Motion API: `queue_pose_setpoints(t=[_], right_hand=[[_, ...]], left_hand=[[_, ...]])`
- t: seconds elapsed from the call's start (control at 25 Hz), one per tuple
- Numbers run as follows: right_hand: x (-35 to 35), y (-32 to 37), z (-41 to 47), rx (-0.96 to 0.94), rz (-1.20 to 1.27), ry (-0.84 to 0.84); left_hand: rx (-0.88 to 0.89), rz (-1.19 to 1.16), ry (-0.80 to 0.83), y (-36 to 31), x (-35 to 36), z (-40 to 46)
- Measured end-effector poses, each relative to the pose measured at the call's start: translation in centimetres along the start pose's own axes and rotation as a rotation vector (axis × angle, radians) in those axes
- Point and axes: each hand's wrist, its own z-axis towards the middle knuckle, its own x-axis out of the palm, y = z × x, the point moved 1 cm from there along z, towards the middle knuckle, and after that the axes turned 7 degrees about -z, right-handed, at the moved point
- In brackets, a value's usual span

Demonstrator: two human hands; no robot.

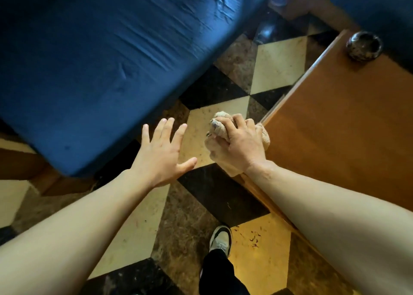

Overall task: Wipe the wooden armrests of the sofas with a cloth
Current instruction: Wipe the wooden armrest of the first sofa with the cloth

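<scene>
Your right hand [240, 144] grips the bunched cloth [220, 121] at the wooden table [335, 120] corner | your left hand [162, 154] has fingers spread, holds nothing, near the blue sofa [100, 60].

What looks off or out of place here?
Little. The right hand grips a bunched cloth that looks grimy near the fingertips. The floor shows dark specks beside the shoe. The blue cushion is creased. The dark bowl sits upright on the table. Nothing spilled.
</scene>
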Motion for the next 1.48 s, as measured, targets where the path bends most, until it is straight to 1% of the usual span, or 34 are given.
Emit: queue_pose_setpoints(t=[0.08, 0.24, 0.48, 0.6, 0.72, 0.88, 0.96, 1.08, 1.16, 1.28, 1.4, 1.48], right_hand=[[-2.5, 6.5, 0.4, -0.085, 0.006, -0.038], [-7.3, 20.0, -0.5, -0.175, -0.054, -0.125], [-13.0, 45.8, -4.4, -0.378, 0.023, -0.245], [-14.4, 55.0, -5.3, -0.452, 0.038, -0.284], [-16.0, 62.3, -4.9, -0.539, 0.055, -0.321], [-17.1, 67.3, -1.3, -0.562, 0.079, -0.344], [-16.8, 69.1, 1.8, -0.562, 0.100, -0.350], [-16.3, 72.6, 7.7, -0.531, 0.143, -0.347], [-15.5, 75.0, 11.5, -0.524, 0.189, -0.296], [-14.7, 77.5, 16.3, -0.521, 0.238, -0.211], [-14.8, 79.6, 20.7, -0.438, 0.294, -0.109], [-14.7, 80.6, 23.6, -0.375, 0.316, -0.071]], left_hand=[[-0.058, -0.005, -0.078, 4.8, -3.0, -3.5], [-0.153, 0.034, -0.200, 13.5, -9.5, -11.8], [-0.380, 0.107, -0.344, 28.9, -21.7, -32.1], [-0.497, 0.093, -0.422, 34.4, -25.7, -39.8], [-0.594, 0.068, -0.480, 39.4, -28.2, -44.9], [-0.650, 0.059, -0.488, 44.5, -29.3, -45.6], [-0.661, 0.031, -0.469, 47.2, -30.0, -44.1], [-0.638, 0.052, -0.418, 51.7, -32.0, -40.1], [-0.633, 0.066, -0.360, 55.1, -34.0, -37.2], [-0.638, 0.044, -0.324, 59.4, -37.3, -33.6], [-0.630, 0.035, -0.298, 63.5, -40.0, -30.3], [-0.622, 0.022, -0.268, 66.0, -40.8, -28.6]])
